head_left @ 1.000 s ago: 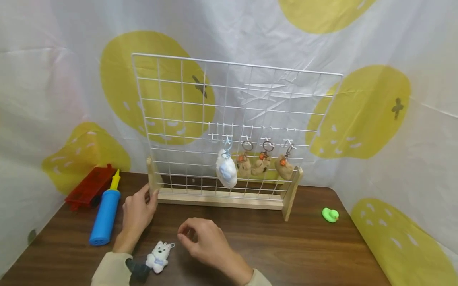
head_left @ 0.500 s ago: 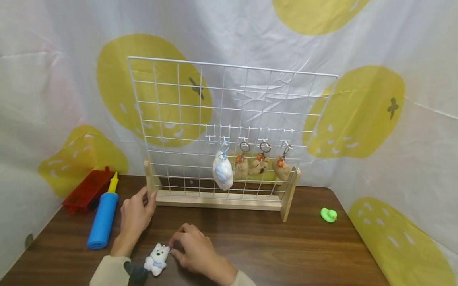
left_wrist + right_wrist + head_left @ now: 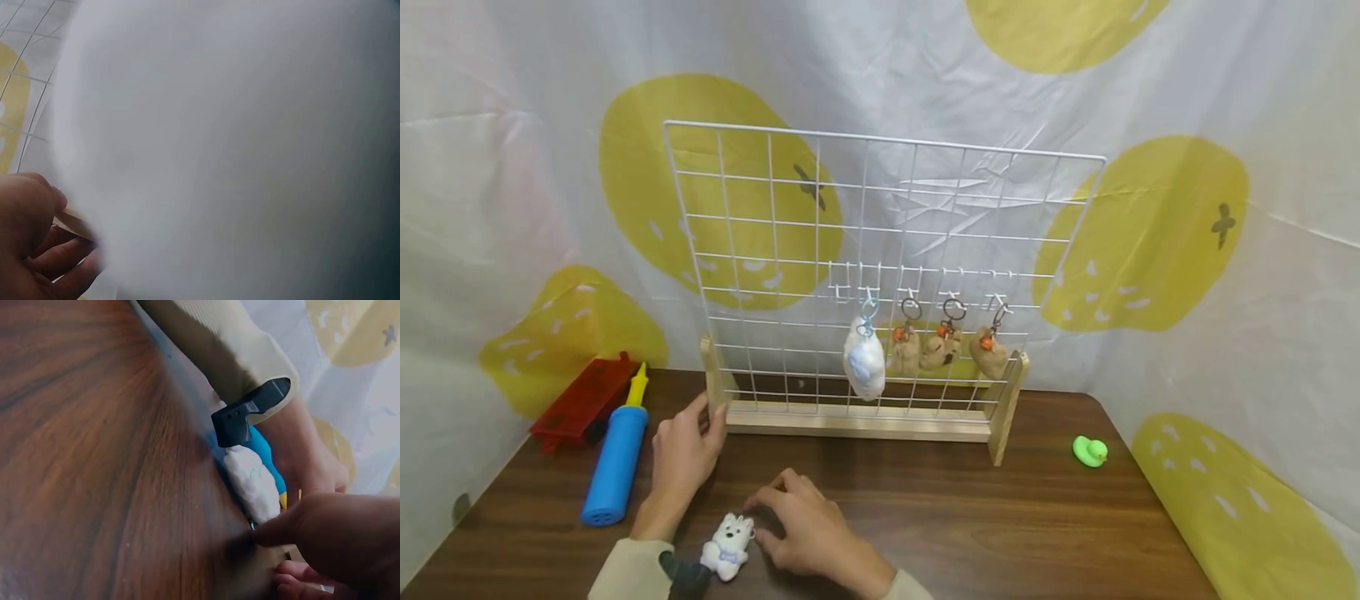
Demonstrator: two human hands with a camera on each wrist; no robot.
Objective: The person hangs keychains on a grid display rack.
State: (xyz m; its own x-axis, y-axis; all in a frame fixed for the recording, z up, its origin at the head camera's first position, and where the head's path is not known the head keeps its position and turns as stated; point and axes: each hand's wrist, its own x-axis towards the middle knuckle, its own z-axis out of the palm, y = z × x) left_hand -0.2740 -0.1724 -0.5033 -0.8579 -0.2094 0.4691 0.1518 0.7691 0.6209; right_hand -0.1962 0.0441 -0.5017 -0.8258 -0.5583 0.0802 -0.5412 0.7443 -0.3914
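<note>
My left hand [image 3: 685,446] grips the left wooden end of a white wire grid rack [image 3: 859,429], its thumb and fingers on either side of the wood [image 3: 75,225]. A small white plush dog-like keychain [image 3: 727,547] with a pale blue bow lies on the table between my forearms. Beside its ring, my right hand [image 3: 808,529] has thumb and index finger apart, the thumb tip right at the ring in the right wrist view. A blurred white shape [image 3: 219,144] fills most of the left wrist view.
From the rack's hooks hang a white plush keychain [image 3: 864,362] and several brown ones [image 3: 988,353]. One hook [image 3: 841,292] at the left is bare. A blue pump [image 3: 616,467] and a red toy cart [image 3: 580,404] stand left, a green duck [image 3: 1090,451] right.
My right hand has moved left and down to the white plush keychain's ring. My left hand has stayed on the rack's wooden end. The head view has shifted slightly.
</note>
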